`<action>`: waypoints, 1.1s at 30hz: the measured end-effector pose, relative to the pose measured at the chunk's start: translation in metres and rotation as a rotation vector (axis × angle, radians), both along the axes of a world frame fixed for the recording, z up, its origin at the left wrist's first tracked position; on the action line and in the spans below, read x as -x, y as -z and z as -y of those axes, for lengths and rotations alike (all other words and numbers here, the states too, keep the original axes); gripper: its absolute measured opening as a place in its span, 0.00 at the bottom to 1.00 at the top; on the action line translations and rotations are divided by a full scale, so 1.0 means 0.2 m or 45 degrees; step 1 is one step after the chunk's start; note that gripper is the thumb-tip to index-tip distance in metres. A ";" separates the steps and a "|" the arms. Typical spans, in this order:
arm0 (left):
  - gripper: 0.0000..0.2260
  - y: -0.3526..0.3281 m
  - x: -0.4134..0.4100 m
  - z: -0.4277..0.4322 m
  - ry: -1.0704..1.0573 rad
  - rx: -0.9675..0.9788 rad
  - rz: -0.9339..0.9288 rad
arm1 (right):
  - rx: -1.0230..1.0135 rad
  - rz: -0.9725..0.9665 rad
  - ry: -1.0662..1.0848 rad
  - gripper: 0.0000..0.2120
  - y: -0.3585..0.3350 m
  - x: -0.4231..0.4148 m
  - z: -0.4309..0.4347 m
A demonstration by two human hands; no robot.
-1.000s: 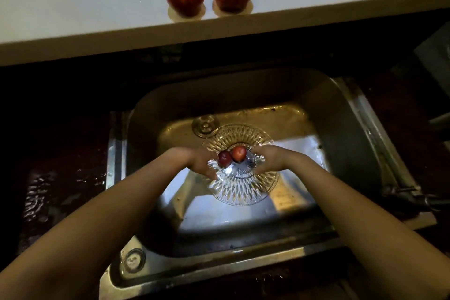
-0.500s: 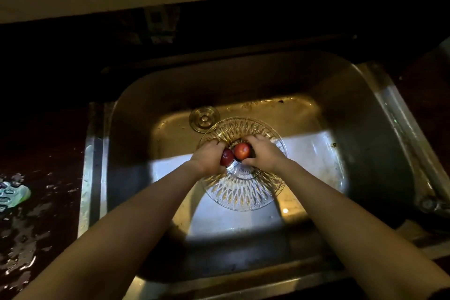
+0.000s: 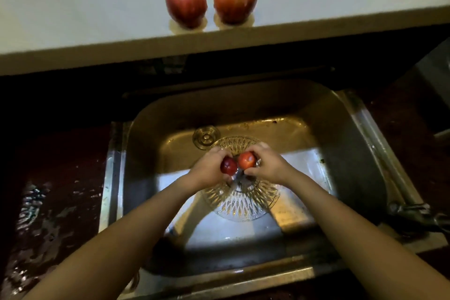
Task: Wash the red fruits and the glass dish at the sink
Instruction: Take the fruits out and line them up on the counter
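Gripping the darker red fruit [image 3: 228, 167] in my left hand [image 3: 209, 171] and the brighter red fruit [image 3: 246, 160] in my right hand [image 3: 267, 168], just above the glass dish [image 3: 239, 204] at the middle of the sink [image 3: 353, 153] floor, I fear a wet fruit slipping out and chipping the glass.

Dim, soft blur, glaring ledge [image 3: 73, 19]

Left hand [image 3: 207, 172] and right hand [image 3: 269, 168] hold red fruits [image 3: 228, 165] [image 3: 246, 160] over dish [image 3: 241, 204]
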State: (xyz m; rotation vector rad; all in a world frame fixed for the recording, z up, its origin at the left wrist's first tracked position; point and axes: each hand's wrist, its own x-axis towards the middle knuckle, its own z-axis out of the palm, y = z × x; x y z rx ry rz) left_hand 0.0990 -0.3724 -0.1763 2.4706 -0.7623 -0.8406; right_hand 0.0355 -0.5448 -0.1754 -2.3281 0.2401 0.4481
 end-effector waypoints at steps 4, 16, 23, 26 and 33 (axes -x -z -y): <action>0.25 -0.34 0.01 -0.01 0.143 0.030 0.102 | 0.002 0.012 -0.055 0.26 -0.35 0.04 0.02; 0.25 -1.33 0.03 -0.05 0.359 0.145 0.396 | 0.151 0.292 -0.171 0.24 -1.34 0.14 0.04; 0.23 -1.67 -0.04 -0.03 0.201 0.326 0.474 | 0.113 0.511 0.008 0.21 -1.65 0.08 0.06; 0.22 -1.72 -0.10 0.08 0.132 0.352 0.591 | 0.190 0.603 0.141 0.21 -1.68 0.00 0.09; 0.21 -1.64 -0.27 0.34 0.041 0.246 0.868 | 0.265 0.677 0.492 0.22 -1.55 -0.19 0.17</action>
